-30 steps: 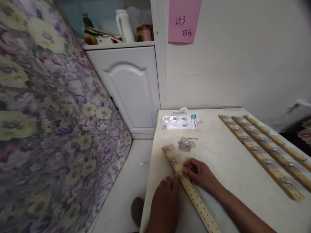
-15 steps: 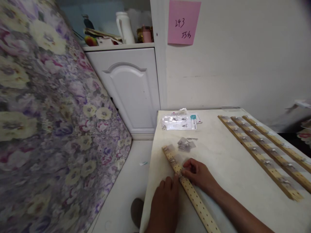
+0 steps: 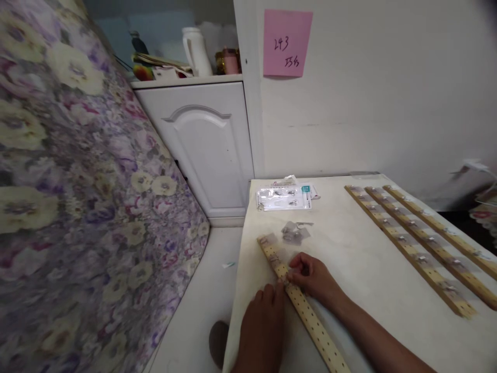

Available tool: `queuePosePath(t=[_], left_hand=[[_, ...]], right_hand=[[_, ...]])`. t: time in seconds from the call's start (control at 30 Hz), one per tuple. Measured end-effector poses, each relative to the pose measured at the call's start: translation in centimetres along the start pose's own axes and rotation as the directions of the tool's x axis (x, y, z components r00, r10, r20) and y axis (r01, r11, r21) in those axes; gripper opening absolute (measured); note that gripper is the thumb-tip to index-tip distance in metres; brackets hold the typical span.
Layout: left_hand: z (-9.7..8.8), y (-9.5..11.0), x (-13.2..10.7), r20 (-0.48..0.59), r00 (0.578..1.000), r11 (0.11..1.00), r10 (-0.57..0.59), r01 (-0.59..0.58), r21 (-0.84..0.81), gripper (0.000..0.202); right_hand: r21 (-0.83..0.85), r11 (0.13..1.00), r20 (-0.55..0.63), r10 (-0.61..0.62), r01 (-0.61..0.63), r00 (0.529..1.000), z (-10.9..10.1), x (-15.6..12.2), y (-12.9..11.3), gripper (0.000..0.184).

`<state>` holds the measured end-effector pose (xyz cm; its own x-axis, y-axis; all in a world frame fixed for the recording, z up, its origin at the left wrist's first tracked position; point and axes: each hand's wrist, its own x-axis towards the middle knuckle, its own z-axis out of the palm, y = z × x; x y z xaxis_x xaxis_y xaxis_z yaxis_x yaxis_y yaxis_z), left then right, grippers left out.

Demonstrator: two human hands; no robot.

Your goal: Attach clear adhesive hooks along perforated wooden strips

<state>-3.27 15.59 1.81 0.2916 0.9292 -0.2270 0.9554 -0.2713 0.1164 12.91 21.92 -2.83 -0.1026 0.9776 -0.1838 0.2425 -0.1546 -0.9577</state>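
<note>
A perforated wooden strip (image 3: 306,316) lies slantwise near the table's front left corner. My left hand (image 3: 262,326) rests against its left side, fingers together, steadying it. My right hand (image 3: 314,277) is on the strip's right side, fingertips pinched at a hole, holding something too small to make out. A few small clear bags with metal pieces (image 3: 295,231) lie just beyond the strip's far end.
Three more wooden strips (image 3: 411,243) with small bags fixed on them lie side by side at the right. A clear plastic packet (image 3: 283,197) sits at the table's (image 3: 368,269) back edge. A flowered mattress (image 3: 77,197) leans at the left; a white cabinet (image 3: 202,145) stands behind.
The view has swung slightly right and down. Both hands stay at the same spot on the strip, with only small finger movement.
</note>
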Motion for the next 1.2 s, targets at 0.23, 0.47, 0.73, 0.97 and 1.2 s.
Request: queuePosePath(t=[0.23, 0.47, 0.73, 0.97, 1.2], left_hand=[[-0.1, -0.4, 0.1, 0.050, 0.999, 0.997, -0.022, 0.026, -0.068, 0.065], [-0.9, -0.5, -0.2, 0.095, 0.995, 0.988, -0.036, 0.050, -0.147, 0.062], [-2.1, 0.1, -1.0, 0.053, 0.997, 0.981, -0.058, 0.066, -0.183, 0.058], [-2.8, 0.0, -1.2, 0.051, 0.991, 0.971, -0.120, 0.128, -0.200, 0.040], [-2.0, 0.2, -1.0, 0.074, 0.995, 0.957, -0.064, 0.082, -0.277, 0.034]], right_hand=[[0.076, 0.997, 0.034, -0.002, 0.000, 0.999, 0.1, -0.1, 0.2, 0.018], [0.073, 0.997, 0.019, -0.011, 0.009, 1.000, -0.1, -0.6, -0.4, 0.019], [-0.169, 0.968, -0.160, -0.213, 0.186, 0.964, -1.3, -0.7, -0.9, 0.012], [-0.297, 0.934, -0.439, -0.317, 0.197, 0.841, -5.2, 2.5, 0.3, 0.019], [-0.309, 0.933, -0.569, -0.336, 0.183, 0.751, -6.5, 6.9, 0.9, 0.031]])
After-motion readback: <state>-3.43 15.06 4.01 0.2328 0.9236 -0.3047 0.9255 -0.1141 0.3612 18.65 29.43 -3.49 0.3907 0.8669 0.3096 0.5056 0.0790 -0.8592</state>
